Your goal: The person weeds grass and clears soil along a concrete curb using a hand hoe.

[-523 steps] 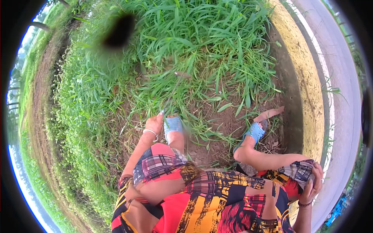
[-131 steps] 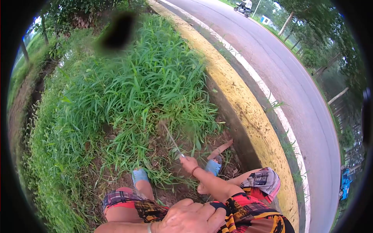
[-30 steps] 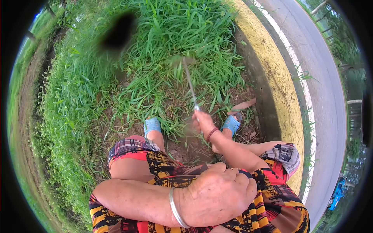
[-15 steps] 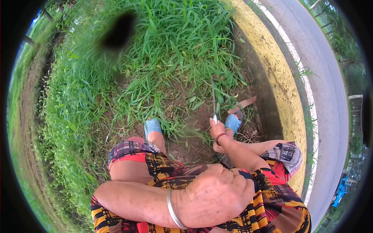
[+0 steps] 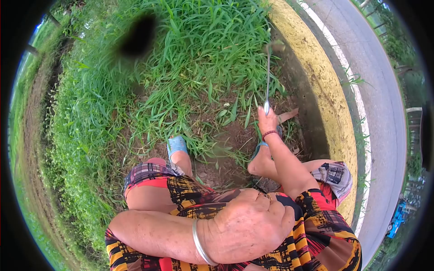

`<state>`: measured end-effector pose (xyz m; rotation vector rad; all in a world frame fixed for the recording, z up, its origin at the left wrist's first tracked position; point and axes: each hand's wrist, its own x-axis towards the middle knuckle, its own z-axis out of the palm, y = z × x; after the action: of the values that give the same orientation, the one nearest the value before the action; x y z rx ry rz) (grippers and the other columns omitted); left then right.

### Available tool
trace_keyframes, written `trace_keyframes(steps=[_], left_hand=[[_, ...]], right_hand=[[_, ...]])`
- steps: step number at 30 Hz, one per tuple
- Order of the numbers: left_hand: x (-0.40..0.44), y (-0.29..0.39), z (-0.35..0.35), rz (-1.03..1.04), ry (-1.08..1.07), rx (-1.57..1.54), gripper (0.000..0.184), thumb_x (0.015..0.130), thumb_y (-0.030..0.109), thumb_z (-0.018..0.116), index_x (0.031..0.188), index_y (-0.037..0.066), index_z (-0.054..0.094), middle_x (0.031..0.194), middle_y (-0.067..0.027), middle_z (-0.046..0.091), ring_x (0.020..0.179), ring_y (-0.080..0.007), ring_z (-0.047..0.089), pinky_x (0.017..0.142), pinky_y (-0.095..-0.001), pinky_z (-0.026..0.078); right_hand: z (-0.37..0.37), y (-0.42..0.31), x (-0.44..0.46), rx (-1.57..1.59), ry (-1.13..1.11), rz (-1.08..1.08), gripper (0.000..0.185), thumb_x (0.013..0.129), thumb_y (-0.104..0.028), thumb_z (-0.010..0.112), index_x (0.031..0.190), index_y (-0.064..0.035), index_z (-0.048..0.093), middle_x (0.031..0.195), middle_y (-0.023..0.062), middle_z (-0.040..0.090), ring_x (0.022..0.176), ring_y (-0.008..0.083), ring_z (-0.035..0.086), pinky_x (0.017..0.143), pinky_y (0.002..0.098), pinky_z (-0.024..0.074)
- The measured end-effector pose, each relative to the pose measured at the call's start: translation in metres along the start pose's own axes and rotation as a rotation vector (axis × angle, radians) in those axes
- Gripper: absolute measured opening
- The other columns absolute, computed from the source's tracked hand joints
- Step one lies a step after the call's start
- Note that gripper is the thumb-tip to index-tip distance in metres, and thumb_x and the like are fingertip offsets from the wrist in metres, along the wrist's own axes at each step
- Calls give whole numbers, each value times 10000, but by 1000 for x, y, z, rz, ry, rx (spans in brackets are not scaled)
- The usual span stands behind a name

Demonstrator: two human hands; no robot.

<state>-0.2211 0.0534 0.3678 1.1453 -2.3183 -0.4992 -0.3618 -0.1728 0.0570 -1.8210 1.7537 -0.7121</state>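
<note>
One right hand (image 5: pixel 267 119) gripping thin tool (image 5: pixel 268 77), curb edge (image 5: pixel 312 67) near, bare soil (image 5: pixel 229 135) leftward, left hand (image 5: pixel 251 228) curled

The metal tool (image 5: pixel 268 77) is blurred at its far end. Its grip and most of the right sandal (image 5: pixel 259 147) are hidden by the right hand (image 5: pixel 267 119). Some grass (image 5: pixel 212 27) is covered by a dark blot (image 5: pixel 138 36). The blue thing (image 5: pixel 398 219) is too small to be named.

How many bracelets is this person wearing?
2: a silver bangle by the left hand and a red bracelet by the right hand. Others may be covered.
</note>
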Motion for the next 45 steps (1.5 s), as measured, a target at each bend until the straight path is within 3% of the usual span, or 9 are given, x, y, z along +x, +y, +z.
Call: trace_keyframes(steps=[3, 9, 19, 24, 25, 29, 33, 37, 45], left_hand=[[0, -1, 4, 28, 60, 21, 173, 697, 178, 556, 798, 37, 563, 678, -49, 559, 559, -135, 555, 487, -261, 388], [3, 1, 0, 18, -5, 10, 266, 680, 181, 565, 898, 29, 591, 742, -48, 590, 571, -112, 544, 480, -239, 370], [-3, 0, 2, -18, 0, 13, 247, 688, 173, 557, 887, 28, 586, 757, -54, 596, 580, -106, 543, 488, -241, 369], [-5, -1, -2, -8, -13, 27, 270, 693, 184, 545, 905, 22, 590, 774, -77, 604, 617, -123, 564, 508, -242, 386], [-6, -1, -2, -11, 2, 19, 278, 692, 189, 543, 908, 21, 593, 772, -82, 604, 629, -131, 571, 512, -242, 391], [-9, -1, -4, -36, -8, 48, 286, 687, 198, 540, 903, 17, 596, 764, -81, 602, 654, -147, 581, 531, -245, 396], [-11, -2, -2, -5, 100, 15, 177, 700, 209, 553, 745, 39, 567, 644, -47, 544, 601, -168, 550, 510, -296, 399], [-7, -2, -19, -23, 85, 34, 293, 672, 234, 542, 864, 17, 585, 699, -56, 560, 689, -172, 589, 551, -267, 402], [-20, -1, -14, -28, 100, 23, 146, 704, 203, 549, 723, 59, 561, 633, -40, 531, 589, -166, 541, 509, -295, 385]], right_hand=[[23, 50, -51, 59, -464, 482, 470, 793, -457, 585, 825, 11, 599, 782, 227, 624, 762, 370, 607, 674, 431, 461], [40, 5, -120, 239, -407, 340, 415, 795, -425, 611, 779, -11, 591, 638, 141, 584, 611, 255, 572, 616, 382, 449], [-5, -65, -2, 735, -294, -36, 293, 913, -326, 501, 766, -74, 531, 551, -33, 448, 477, 64, 426, 429, 245, 336], [55, 92, -10, -1, -502, 163, 438, 876, -484, 447, 780, -65, 531, 494, 65, 477, 416, 172, 503, 358, 305, 355], [30, 57, -46, 371, -552, 627, 435, 859, -492, 460, 760, -74, 536, 474, 66, 470, 373, 203, 489, 342, 327, 339], [54, 70, -74, 149, -335, 425, 444, 841, -489, 521, 675, -78, 545, 476, 54, 478, 378, 151, 460, 355, 297, 325], [20, -30, -49, 699, -283, 552, 392, 880, -443, 488, 760, -72, 530, 525, 22, 472, 382, 121, 423, 363, 259, 345], [11, -62, 4, 871, -233, 108, 346, 927, -381, 436, 838, -57, 521, 554, 12, 476, 385, 90, 413, 354, 228, 337], [62, 27, -56, 293, -693, 559, 439, 853, -471, 485, 757, -45, 528, 439, 77, 456, 318, 195, 431, 315, 341, 318]])
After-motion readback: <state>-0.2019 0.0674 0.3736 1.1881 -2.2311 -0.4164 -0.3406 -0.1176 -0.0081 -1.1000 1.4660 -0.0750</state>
